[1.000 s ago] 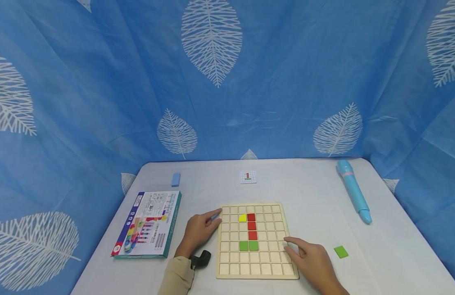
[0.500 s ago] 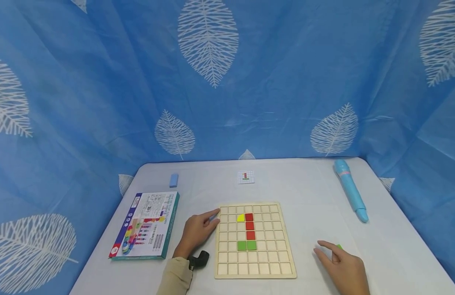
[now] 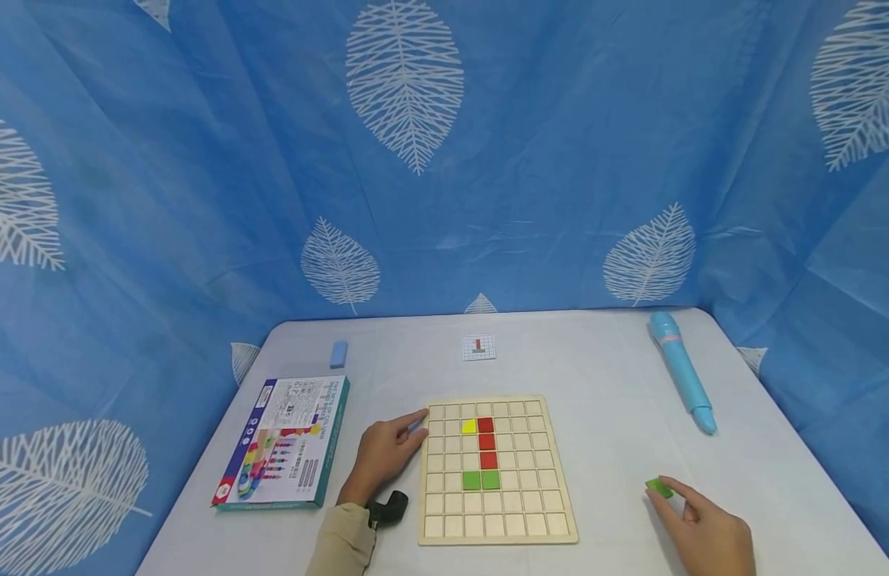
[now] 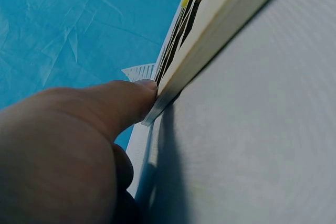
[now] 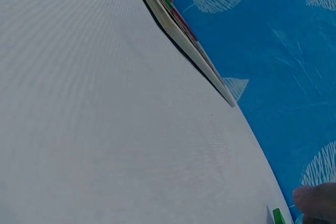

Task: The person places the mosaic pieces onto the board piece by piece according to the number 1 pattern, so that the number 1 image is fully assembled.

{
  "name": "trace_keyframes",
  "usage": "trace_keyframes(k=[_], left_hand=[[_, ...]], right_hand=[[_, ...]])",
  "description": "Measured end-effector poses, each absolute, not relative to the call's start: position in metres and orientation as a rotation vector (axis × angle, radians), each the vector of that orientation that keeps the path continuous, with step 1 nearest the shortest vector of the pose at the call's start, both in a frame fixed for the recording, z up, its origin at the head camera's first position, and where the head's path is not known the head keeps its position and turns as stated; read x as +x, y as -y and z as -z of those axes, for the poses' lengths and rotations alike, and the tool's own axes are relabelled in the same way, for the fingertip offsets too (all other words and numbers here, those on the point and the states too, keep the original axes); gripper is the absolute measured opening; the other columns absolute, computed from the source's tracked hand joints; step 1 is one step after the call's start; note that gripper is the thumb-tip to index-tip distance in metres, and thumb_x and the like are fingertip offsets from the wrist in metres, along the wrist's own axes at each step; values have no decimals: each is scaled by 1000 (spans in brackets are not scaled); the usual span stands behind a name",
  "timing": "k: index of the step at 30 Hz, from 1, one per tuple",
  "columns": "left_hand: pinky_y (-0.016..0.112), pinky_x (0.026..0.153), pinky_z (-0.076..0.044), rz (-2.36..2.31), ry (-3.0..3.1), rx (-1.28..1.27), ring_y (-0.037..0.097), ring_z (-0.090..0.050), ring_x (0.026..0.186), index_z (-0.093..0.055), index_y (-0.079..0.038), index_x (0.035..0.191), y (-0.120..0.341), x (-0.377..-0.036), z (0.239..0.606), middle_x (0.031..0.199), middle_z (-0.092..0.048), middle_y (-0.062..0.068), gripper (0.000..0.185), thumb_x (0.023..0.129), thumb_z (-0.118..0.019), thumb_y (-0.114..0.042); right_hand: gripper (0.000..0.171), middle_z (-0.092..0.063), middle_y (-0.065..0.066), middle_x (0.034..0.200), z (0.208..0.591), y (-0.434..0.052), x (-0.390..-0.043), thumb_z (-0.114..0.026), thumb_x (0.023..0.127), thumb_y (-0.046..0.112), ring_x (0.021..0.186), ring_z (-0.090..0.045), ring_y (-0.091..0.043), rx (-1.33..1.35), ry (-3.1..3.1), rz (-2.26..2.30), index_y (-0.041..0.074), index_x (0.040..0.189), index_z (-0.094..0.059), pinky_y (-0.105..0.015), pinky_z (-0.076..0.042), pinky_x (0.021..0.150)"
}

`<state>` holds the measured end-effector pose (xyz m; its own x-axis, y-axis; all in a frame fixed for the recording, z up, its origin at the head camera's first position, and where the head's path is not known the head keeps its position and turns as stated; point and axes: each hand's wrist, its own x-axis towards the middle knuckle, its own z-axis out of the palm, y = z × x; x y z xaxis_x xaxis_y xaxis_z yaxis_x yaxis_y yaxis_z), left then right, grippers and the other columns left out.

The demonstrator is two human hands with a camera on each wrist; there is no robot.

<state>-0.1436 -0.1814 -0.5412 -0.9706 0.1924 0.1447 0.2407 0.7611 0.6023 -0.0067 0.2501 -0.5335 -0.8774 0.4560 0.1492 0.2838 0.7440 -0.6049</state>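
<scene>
A wooden grid board (image 3: 525, 504) lies flat on the table. Red square tiles (image 3: 486, 442) stand in a column on it, a yellow tile (image 3: 469, 426) with a slanted side beside the top one and green square tiles (image 3: 481, 480) below. At the board's left edge rests my left hand (image 3: 385, 450); thumb and index finger touch the rim, as the thumb (image 4: 126, 100) shows in the left wrist view. Right of the board, my right hand (image 3: 706, 524) pinches a loose green tile (image 3: 658, 487) between thumb and index finger. Only the tile's edge (image 5: 278, 216) appears in the right wrist view.
A small pattern card (image 3: 479, 347) lies behind the board, and a blue block (image 3: 338, 354) at the back left. A flat toy box (image 3: 286, 440) sits left of my left arm. A light-blue microphone-shaped toy (image 3: 680, 364) lies at the back right.
My right hand has left the board's right edge, moved right to the loose green tile and taken hold of it. The left hand has stayed at the board's left edge.
</scene>
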Motion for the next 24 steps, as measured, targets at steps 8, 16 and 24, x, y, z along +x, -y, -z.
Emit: trace_keyframes(k=[8,16,24], left_hand=[[24,49,-26,1004,2872,-369,3,-28,46,-69,-26,136,182,-144,541,52,-36,-13,40,98,-70,-38],[24,50,-27,992,2877,-365,4,-29,47,-69,-26,136,183,-145,542,53,-36,-13,40,98,-69,-38],[24,49,-27,995,2874,-374,4,-30,47,-69,-26,136,182,-144,542,53,-37,-13,40,99,-68,-39]], right_hand=[[49,-39,0,52,533,-252,-8,-83,86,25,48,-36,-17,-666,2692,-841,-8,119,-71,-30,-28,48],[48,-40,-1,54,535,-253,-12,-79,89,27,52,-38,-20,-729,2748,-825,-7,121,-69,-32,-29,52],[48,-39,-2,55,536,-254,-12,-77,89,30,53,-39,-20,-750,2779,-811,-7,119,-69,-33,-29,54]])
